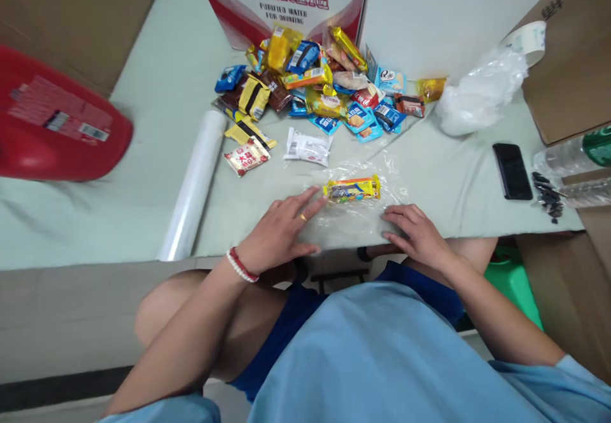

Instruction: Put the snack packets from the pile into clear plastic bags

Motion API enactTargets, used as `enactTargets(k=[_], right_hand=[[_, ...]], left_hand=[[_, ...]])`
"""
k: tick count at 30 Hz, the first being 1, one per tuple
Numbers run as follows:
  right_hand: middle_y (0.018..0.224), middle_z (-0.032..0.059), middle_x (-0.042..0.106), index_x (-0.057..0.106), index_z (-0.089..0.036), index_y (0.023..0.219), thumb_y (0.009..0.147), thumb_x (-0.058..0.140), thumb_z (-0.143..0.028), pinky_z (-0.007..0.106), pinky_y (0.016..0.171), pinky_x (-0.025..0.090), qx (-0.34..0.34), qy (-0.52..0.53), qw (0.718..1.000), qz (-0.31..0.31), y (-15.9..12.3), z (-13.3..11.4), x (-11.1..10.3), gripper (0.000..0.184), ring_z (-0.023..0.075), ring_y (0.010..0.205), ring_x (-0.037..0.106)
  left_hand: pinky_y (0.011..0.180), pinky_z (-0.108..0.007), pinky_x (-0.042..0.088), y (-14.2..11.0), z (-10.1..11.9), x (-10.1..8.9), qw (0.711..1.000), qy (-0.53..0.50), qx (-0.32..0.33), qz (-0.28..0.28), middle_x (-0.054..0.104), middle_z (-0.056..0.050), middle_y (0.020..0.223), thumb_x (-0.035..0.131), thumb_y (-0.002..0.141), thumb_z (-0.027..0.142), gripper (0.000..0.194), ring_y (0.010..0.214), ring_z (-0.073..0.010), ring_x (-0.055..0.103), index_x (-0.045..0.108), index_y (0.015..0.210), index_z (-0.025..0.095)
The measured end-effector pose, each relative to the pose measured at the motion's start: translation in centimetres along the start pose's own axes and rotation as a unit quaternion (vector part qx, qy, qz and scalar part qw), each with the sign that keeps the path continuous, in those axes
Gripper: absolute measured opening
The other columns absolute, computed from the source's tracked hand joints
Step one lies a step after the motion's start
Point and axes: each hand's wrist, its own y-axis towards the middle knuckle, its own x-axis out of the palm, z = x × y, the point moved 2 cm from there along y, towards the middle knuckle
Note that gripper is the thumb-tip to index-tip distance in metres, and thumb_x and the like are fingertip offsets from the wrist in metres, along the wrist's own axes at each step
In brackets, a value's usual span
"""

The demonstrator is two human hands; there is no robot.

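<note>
A yellow-wrapped snack bar (353,189) lies on a sheet of clear plastic film (334,219) near the table's front edge. My left hand (281,229) is beside the bar's left end, fingers apart, with the fingertips close to the wrapper; whether they touch it I cannot tell. To the right, my right hand (414,232) rests by the film's right side with its fingers spread and nothing in it. Just behind the bar sits a white snack packet (309,147), and a cream-and-red packet (247,157) is to its left.
Several wrapped snacks (329,102) are heaped before a Wahaha carton (286,3). A white film roll (195,184) and a red container (57,117) stand left. Rightward are a crumpled plastic bag (482,95), a black phone (512,171) and clear bottles (563,157).
</note>
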Motion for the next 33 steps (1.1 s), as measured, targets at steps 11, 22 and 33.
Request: enactTargets(k=[11, 22, 33], right_hand=[[0.081, 0.0039, 0.07, 0.073, -0.019, 0.096, 0.089, 0.062, -0.054, 0.029, 0.071, 0.047, 0.13, 0.188, 0.973, 0.0, 9.1, 2.0, -6.0, 0.037, 0.018, 0.072, 0.06], [0.068, 0.0027, 0.063, 0.072, -0.016, 0.083, 0.077, 0.062, -0.051, 0.027, 0.059, 0.038, 0.233, 0.116, 0.966, -0.003, 13.5, 5.6, -4.3, 0.037, 0.0156, 0.065, 0.051], [0.065, 0.001, 0.06, 0.072, -0.017, 0.083, 0.081, 0.059, -0.052, 0.028, 0.061, 0.038, 0.22, 0.07, 0.972, -0.031, 13.3, 5.3, -4.8, 0.037, 0.0154, 0.063, 0.049]], left_hand=[[0.081, -0.035, 0.053, 3.7, -3.8, -2.7, 0.968, -0.156, -0.183, 0.066, 0.076, -0.005, 0.087, 0.051, 0.096, 0.043, 0.031, 0.082, -0.0216, 0.068, 0.071, 0.087, 0.021], [0.105, -0.058, 0.05, 1.2, 1.4, -1.5, 0.938, -0.041, -0.204, 0.277, 0.069, -0.01, 0.133, 0.052, 0.102, 0.036, 0.028, 0.125, -0.034, 0.064, 0.064, 0.126, 0.028], [0.113, -0.043, 0.041, 4.3, 6.1, 4.5, 0.993, 0.04, 0.046, 0.098, 0.051, -0.002, 0.163, 0.043, 0.105, 0.017, 0.055, 0.145, -0.0218, 0.054, 0.048, 0.157, 0.033]])
